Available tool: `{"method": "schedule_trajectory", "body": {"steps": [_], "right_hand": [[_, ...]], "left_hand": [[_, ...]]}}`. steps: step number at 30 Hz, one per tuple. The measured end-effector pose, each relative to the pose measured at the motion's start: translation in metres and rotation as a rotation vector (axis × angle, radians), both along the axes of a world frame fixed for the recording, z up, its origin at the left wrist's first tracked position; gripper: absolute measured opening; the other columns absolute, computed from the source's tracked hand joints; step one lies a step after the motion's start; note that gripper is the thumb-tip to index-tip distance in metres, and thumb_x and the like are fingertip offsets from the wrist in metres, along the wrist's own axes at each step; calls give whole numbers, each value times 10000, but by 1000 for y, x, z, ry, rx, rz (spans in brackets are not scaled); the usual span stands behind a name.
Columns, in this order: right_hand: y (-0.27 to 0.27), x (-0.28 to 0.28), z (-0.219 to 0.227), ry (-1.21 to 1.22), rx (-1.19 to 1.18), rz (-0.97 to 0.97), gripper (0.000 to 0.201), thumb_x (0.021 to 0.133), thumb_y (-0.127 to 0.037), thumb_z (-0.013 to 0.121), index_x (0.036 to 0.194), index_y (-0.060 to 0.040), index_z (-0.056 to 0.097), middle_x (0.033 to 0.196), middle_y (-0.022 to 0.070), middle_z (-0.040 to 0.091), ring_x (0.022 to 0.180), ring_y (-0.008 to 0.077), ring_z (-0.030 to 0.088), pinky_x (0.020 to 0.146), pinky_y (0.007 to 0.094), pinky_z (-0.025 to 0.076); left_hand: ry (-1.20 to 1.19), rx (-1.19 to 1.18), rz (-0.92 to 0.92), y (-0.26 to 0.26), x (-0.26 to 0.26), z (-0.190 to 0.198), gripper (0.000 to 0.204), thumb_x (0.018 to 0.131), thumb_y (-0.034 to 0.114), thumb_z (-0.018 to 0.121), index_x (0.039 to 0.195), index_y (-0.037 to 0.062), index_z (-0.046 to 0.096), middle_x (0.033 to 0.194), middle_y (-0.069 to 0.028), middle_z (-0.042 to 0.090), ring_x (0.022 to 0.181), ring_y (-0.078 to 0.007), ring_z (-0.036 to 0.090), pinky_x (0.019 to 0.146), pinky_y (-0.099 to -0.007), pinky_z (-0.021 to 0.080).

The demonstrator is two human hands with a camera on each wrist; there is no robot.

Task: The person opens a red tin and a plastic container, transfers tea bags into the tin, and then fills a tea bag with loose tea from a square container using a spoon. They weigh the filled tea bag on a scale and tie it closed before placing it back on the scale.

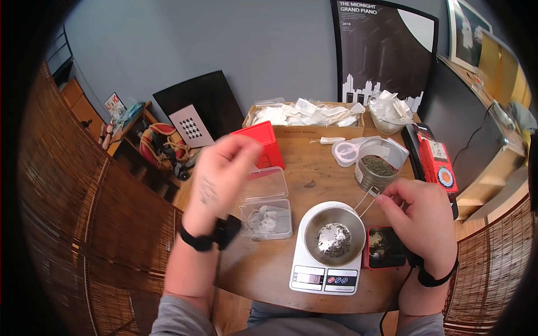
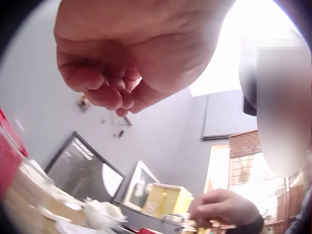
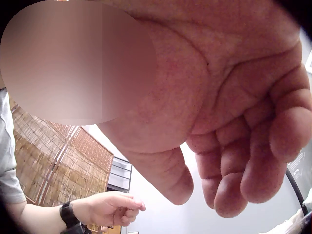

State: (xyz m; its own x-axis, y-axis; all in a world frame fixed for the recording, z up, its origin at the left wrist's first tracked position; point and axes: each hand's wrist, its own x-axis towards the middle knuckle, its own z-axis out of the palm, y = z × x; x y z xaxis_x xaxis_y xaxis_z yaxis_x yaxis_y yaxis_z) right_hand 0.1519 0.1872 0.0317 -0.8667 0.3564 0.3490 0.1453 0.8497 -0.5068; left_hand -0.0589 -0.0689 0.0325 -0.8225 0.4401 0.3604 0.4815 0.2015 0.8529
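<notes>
A white kitchen scale (image 1: 324, 283) stands at the table's front, bearing a round metal cup (image 1: 314, 246) with dark dried leaves scattered over its bottom. The cup's wire handle (image 1: 365, 203) slants up toward my right hand (image 1: 417, 215), whose fingertips are right at its end. In the right wrist view the right fingers (image 3: 265, 180) bend loosely, apart from the thumb, with nothing visible between them. My left hand (image 1: 227, 168) is raised, blurred, in front of the red box (image 1: 273, 151). Its fingers (image 2: 105, 95) curl in toward the thumb, and no object shows there.
A clear plastic box (image 1: 284, 221) with white pouches sits left of the scale. Right of it are a dark red-edged container (image 1: 386, 255) and a jar (image 1: 367, 182) of dried leaves. Behind lie a white-handled ring-shaped item (image 1: 344, 152) and a cardboard tray (image 1: 314, 132) of white packets.
</notes>
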Motion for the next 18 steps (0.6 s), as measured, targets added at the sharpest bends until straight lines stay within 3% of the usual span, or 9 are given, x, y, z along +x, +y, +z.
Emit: {"method": "schedule_trajectory", "body": {"steps": [2, 3, 5, 6, 8, 9, 12, 13, 18], "right_hand": [[3, 5, 5, 29, -10, -7, 219, 903, -259, 782, 842, -51, 753, 705, 120, 701, 611, 282, 697, 583, 406, 513], [3, 8, 7, 45, -27, -7, 215, 903, -255, 783, 843, -51, 753, 711, 118, 704, 609, 277, 698, 577, 399, 513], [5, 11, 10, 68, -43, -13, 211, 903, -251, 784, 845, -51, 754, 717, 116, 707, 608, 272, 699, 572, 391, 513], [7, 12, 11, 79, -60, -14, 205, 903, -248, 786, 853, -51, 758, 722, 114, 710, 607, 265, 702, 566, 381, 515], [10, 13, 12, 94, -78, -27, 200, 903, -245, 787, 861, -51, 761, 727, 111, 713, 606, 258, 704, 561, 370, 518], [9, 13, 12, 101, -74, -26, 191, 901, -238, 789, 867, -52, 765, 727, 107, 713, 606, 253, 705, 561, 363, 522], [10, 15, 13, 105, -69, -32, 175, 896, -228, 794, 879, -55, 771, 730, 101, 714, 605, 248, 706, 561, 356, 528], [11, 14, 13, 108, -75, -20, 168, 892, -224, 798, 883, -58, 772, 735, 98, 714, 604, 248, 706, 562, 355, 531], [14, 12, 12, 85, -35, -71, 164, 885, -226, 811, 895, -66, 774, 752, 95, 718, 610, 247, 703, 562, 355, 531]], "left_hand": [[-36, -34, 9, -27, -53, -3, 272, 1007, 195, 721, 1204, 8, 730, 979, -18, 742, 884, -85, 657, 808, -265, 537], [-28, -37, 3, -38, -69, -7, 272, 1007, 195, 721, 1204, 8, 730, 979, -18, 742, 884, -85, 657, 808, -265, 537], [-29, -310, 77, -51, -97, -15, 532, 981, 293, 766, 1407, 6, 629, 1213, -108, 717, 1116, -173, 659, 947, -321, 522], [-26, -314, 71, -56, -113, -25, 532, 981, 293, 766, 1407, 6, 629, 1213, -108, 717, 1116, -173, 659, 947, -321, 522], [73, -420, 32, -56, -134, -39, 767, 944, 404, 802, 1525, -10, 521, 1431, -206, 607, 1337, -286, 573, 1053, -387, 488], [1, -459, -15, -55, -138, -39, 948, 891, 473, 843, 1599, 1, 426, 1564, -252, 479, 1471, -355, 463, 1154, -424, 433], [-8, -529, -126, -41, -151, -49, 1027, 846, 483, 880, 1628, 31, 390, 1613, -247, 415, 1505, -362, 423, 1208, -435, 391], [-24, -558, -139, -35, -156, -50, 1097, 783, 429, 931, 1643, 45, 368, 1648, -250, 362, 1533, -377, 388, 1243, -442, 353], [45, -632, -199, -20, -164, -52, 1096, 727, 302, 956, 1626, 35, 389, 1577, -250, 415, 1467, -374, 451, 1220, -430, 391]]}}
